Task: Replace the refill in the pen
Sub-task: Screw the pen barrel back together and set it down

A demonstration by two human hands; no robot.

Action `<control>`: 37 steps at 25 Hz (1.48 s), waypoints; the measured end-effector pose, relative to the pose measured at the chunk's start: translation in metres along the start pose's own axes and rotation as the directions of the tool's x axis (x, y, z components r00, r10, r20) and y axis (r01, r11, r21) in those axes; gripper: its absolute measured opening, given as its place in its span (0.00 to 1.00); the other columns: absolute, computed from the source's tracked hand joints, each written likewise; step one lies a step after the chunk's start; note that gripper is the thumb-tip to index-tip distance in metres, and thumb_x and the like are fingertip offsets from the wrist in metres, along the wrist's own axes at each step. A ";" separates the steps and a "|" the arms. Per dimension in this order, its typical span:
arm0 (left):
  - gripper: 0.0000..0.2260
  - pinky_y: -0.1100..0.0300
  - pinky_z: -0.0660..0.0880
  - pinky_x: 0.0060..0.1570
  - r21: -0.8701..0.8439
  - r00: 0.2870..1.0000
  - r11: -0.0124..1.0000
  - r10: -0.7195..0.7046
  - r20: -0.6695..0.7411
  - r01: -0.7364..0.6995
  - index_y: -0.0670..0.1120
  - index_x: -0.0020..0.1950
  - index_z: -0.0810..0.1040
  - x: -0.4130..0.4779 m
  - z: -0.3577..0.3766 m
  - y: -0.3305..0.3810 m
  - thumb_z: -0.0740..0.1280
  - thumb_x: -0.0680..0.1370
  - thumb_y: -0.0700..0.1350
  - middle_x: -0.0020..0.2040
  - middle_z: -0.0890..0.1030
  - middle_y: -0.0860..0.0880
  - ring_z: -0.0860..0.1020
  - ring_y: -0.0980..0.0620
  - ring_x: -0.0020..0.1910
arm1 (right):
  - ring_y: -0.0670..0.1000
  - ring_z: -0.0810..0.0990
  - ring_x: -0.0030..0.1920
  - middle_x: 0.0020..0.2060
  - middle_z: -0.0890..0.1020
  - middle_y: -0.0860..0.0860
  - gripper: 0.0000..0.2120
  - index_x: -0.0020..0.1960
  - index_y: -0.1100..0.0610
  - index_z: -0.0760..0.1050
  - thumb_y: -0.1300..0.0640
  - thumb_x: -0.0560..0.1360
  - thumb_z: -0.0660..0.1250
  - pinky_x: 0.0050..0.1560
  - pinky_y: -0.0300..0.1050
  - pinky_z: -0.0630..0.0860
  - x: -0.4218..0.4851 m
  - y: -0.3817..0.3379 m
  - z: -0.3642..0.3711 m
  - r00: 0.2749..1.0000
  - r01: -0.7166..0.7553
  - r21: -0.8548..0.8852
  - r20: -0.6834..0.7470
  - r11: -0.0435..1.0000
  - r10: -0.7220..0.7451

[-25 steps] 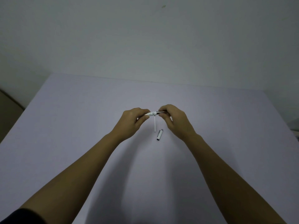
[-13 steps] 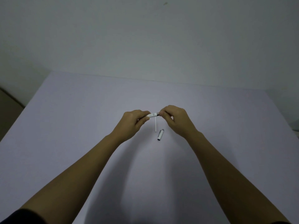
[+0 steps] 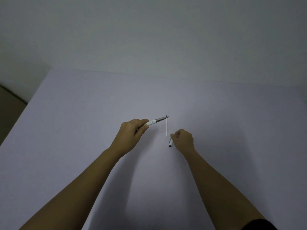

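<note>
Much of your pen (image 3: pixel 153 121) was hidden: your left hand (image 3: pixel 131 135) had its fingers (image 3: pixel 143 128) closed around the white barrel, so only the end with a faint printed mark, the grey grip section and the dark pointed tip showed, angled up and to the right above the surface (image 3: pixel 83 113). The print on the barrel was too small to read. Just beside the tip, a thin white refill (image 3: pixel 166 128) lay straight on the surface, running toward you; its far end sat so close to the pen tip that you could not tell from this view whether they touched. Your right hand (image 3: pixel 183 140) was curled low over the cap (image 3: pixel 170 143), a short cylinder with a dark open mouth facing you. The fingers were bunched at its upper part and covered it, so whether they actually pinched the cap or only rested on it could not be told. The surface was smooth, matt and pale lilac, meeting a plain grey wall (image 3: pixel 149 39) behind. Dark sleeve edges were cut off at the bottom corners.
</note>
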State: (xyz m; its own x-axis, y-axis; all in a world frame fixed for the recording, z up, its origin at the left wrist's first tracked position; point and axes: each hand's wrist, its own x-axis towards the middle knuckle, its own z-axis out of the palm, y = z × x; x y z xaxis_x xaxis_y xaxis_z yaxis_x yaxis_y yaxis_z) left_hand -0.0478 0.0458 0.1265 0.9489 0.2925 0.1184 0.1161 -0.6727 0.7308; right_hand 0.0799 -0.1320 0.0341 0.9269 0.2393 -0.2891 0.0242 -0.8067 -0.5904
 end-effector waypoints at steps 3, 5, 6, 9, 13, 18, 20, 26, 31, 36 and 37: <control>0.09 0.68 0.66 0.35 -0.004 0.999 1.000 -0.023 0.022 0.024 0.47 0.54 0.79 -0.001 0.004 -0.006 0.61 0.79 0.45 0.37 0.80 0.46 0.75 0.49 0.36 | 0.61 0.81 0.50 0.47 0.83 0.62 0.12 0.51 0.66 0.75 0.59 0.72 0.68 0.50 0.50 0.75 0.002 -0.002 0.015 0.999 -0.036 0.002 -0.038 0.999 0.036; 0.09 0.70 0.66 0.36 -0.006 0.999 0.999 -0.041 0.030 0.041 0.47 0.56 0.79 -0.003 0.006 -0.009 0.62 0.79 0.45 0.38 0.80 0.47 0.74 0.50 0.36 | 0.60 0.81 0.51 0.49 0.83 0.61 0.12 0.52 0.65 0.76 0.59 0.72 0.68 0.51 0.48 0.75 0.003 -0.004 0.015 0.992 -0.110 0.030 -0.056 0.993 0.112; 0.09 0.70 0.66 0.36 -0.007 0.999 0.999 -0.043 0.034 0.043 0.47 0.56 0.79 -0.004 0.007 -0.010 0.62 0.79 0.45 0.38 0.80 0.47 0.74 0.50 0.36 | 0.59 0.81 0.52 0.50 0.83 0.60 0.12 0.52 0.64 0.78 0.59 0.71 0.69 0.51 0.46 0.75 0.004 -0.005 0.012 0.985 -0.159 0.057 -0.058 0.986 0.163; 0.09 0.72 0.65 0.36 -0.009 0.998 0.999 -0.041 0.047 0.041 0.47 0.56 0.79 -0.004 0.009 -0.011 0.62 0.79 0.44 0.37 0.79 0.47 0.73 0.52 0.35 | 0.57 0.82 0.50 0.48 0.85 0.57 0.11 0.50 0.58 0.81 0.58 0.68 0.71 0.53 0.47 0.76 0.007 -0.007 -0.007 0.957 -0.264 0.268 -0.043 0.926 0.285; 0.09 0.69 0.65 0.36 0.015 0.998 1.000 -0.005 0.064 0.004 0.46 0.55 0.79 -0.004 0.012 -0.006 0.61 0.79 0.44 0.36 0.78 0.47 0.72 0.51 0.34 | 0.48 0.80 0.36 0.40 0.81 0.57 0.05 0.42 0.60 0.78 0.62 0.68 0.73 0.42 0.41 0.81 0.003 -0.015 -0.044 0.948 -0.269 0.717 0.080 0.643 0.307; 0.09 0.68 0.65 0.35 0.039 0.999 0.999 0.016 0.034 -0.017 0.45 0.55 0.79 -0.005 0.012 0.002 0.62 0.79 0.44 0.36 0.78 0.46 0.72 0.51 0.33 | 0.42 0.82 0.35 0.39 0.82 0.54 0.02 0.43 0.60 0.77 0.64 0.72 0.70 0.35 0.30 0.78 -0.012 -0.030 -0.076 0.978 -0.194 0.882 0.139 0.429 0.157; 0.09 0.68 0.65 0.35 0.042 0.999 0.999 0.023 0.029 -0.025 0.45 0.54 0.79 -0.005 0.011 0.006 0.62 0.79 0.44 0.35 0.77 0.47 0.71 0.52 0.33 | 0.41 0.83 0.33 0.39 0.82 0.53 0.01 0.43 0.60 0.77 0.64 0.73 0.69 0.36 0.29 0.78 -0.017 -0.034 -0.081 0.981 -0.187 0.897 0.146 0.400 0.129; 0.08 0.67 0.65 0.35 0.048 0.999 0.998 0.028 0.018 -0.029 0.46 0.53 0.79 -0.008 0.009 0.013 0.61 0.79 0.44 0.35 0.76 0.48 0.71 0.52 0.33 | 0.40 0.84 0.34 0.38 0.82 0.52 0.02 0.42 0.59 0.76 0.64 0.73 0.69 0.36 0.30 0.78 -0.027 -0.042 -0.082 0.983 -0.184 0.908 0.167 0.376 0.078; 0.08 0.65 0.66 0.35 0.046 0.999 0.999 0.028 0.017 -0.028 0.46 0.53 0.79 -0.011 0.009 0.018 0.61 0.79 0.44 0.35 0.77 0.45 0.72 0.49 0.34 | 0.42 0.84 0.37 0.33 0.85 0.48 0.02 0.44 0.59 0.75 0.63 0.73 0.69 0.37 0.30 0.79 -0.037 -0.050 -0.079 0.984 -0.166 0.901 0.177 0.400 0.009; 0.08 0.65 0.64 0.33 0.044 0.999 0.998 0.045 -0.010 -0.045 0.45 0.54 0.80 -0.009 0.012 0.024 0.62 0.78 0.43 0.33 0.76 0.46 0.71 0.50 0.32 | 0.49 0.83 0.43 0.39 0.84 0.53 0.03 0.41 0.52 0.81 0.59 0.71 0.70 0.48 0.40 0.80 -0.049 -0.058 -0.068 0.993 -0.050 0.802 0.104 0.595 -0.056; 0.08 0.64 0.64 0.32 0.041 0.999 0.998 0.042 -0.022 -0.041 0.45 0.54 0.80 -0.010 0.013 0.025 0.62 0.78 0.43 0.32 0.75 0.47 0.71 0.49 0.31 | 0.50 0.82 0.43 0.39 0.84 0.53 0.05 0.38 0.50 0.82 0.58 0.71 0.70 0.52 0.45 0.80 -0.051 -0.058 -0.065 0.995 -0.006 0.766 0.067 0.643 -0.071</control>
State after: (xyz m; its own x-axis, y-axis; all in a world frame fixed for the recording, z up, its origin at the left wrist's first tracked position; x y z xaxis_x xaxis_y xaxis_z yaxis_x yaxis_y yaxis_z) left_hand -0.0503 0.0178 0.1349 0.9464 0.2789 0.1631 0.0895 -0.7115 0.6969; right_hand 0.0560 -0.1324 0.1321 0.8956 0.3318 -0.2963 -0.2768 -0.1057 -0.9551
